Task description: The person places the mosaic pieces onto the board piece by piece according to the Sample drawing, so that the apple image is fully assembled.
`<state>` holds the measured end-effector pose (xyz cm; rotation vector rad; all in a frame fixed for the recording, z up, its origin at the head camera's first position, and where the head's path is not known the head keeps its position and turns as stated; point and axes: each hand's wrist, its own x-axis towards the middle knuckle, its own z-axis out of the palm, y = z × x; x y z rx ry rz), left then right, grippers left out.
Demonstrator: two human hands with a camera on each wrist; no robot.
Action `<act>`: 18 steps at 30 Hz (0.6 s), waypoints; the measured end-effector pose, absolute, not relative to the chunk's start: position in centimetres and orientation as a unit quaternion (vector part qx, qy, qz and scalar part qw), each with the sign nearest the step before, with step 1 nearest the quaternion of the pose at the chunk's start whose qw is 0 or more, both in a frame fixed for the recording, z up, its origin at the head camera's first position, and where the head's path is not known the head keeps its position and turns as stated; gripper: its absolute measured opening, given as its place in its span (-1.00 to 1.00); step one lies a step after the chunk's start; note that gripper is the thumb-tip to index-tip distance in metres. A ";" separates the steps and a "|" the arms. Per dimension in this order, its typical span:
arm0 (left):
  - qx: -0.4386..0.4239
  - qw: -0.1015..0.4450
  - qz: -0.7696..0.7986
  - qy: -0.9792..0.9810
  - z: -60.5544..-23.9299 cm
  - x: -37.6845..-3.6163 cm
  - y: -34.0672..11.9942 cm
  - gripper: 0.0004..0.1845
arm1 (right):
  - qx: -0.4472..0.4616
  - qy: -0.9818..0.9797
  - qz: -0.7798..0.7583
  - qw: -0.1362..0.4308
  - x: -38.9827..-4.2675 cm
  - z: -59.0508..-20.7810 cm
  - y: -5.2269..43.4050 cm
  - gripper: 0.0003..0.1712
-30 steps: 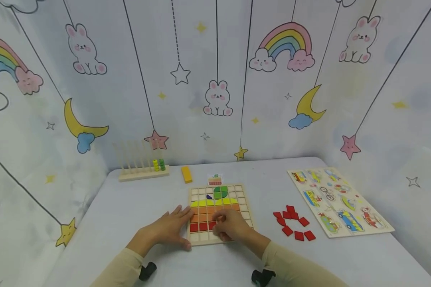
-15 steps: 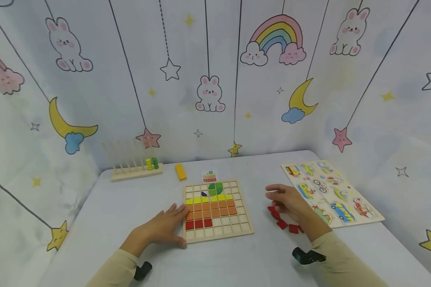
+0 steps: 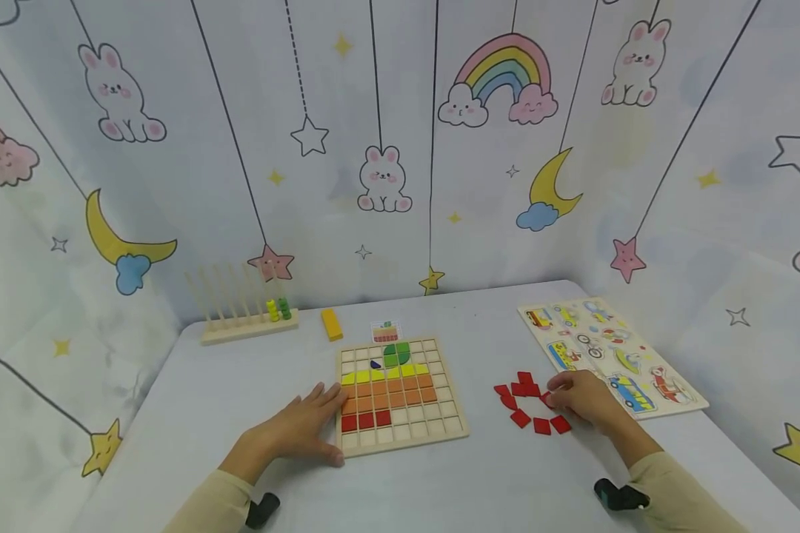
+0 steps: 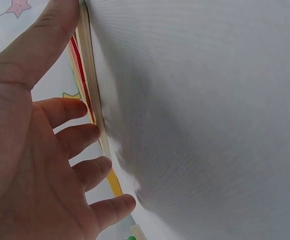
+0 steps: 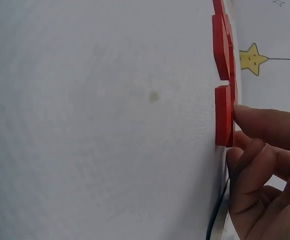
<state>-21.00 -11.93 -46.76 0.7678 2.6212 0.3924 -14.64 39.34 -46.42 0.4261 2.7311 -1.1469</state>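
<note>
A wooden grid board (image 3: 433,428) lies mid-table, with rows of red, orange and yellow tiles and a green shape near its top. My left hand (image 3: 300,425) rests against its left side, fingers spread and thumb at the lower left corner. In the left wrist view this hand (image 4: 45,165) has its fingertips along the board's edge (image 4: 91,75). To the right of the board lie several loose red tiles (image 3: 542,426). My right hand (image 3: 587,398) pinches a red tile (image 3: 547,400) at the right of that group; the fingers partly hide it. The right wrist view shows the hand (image 5: 270,165) behind a nearer red tile (image 5: 223,116).
A small picture card (image 3: 386,332) lies behind the board, with a yellow block (image 3: 331,324) to its left. At the back left stands a wooden peg rack (image 3: 250,326) with yellow and green beads. A vehicle picture board (image 3: 607,355) lies at the right.
My right hand has left the grid board, moved right over the loose red tiles and come down to one of them. Three red tiles show in the board's red row. The left hand stays put.
</note>
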 end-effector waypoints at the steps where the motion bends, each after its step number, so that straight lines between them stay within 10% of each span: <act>1: 0.273 0.190 0.139 0.933 -46.8 -21.0 -11.9 0.25 | 0.136 0.917 -0.367 0.071 -14.6 -46.5 39.2 -0.58; 18: 0.274 0.189 0.145 0.932 -46.9 -21.0 -12.1 0.26 | 0.118 0.727 -0.674 0.066 -15.5 -45.3 36.3 -0.35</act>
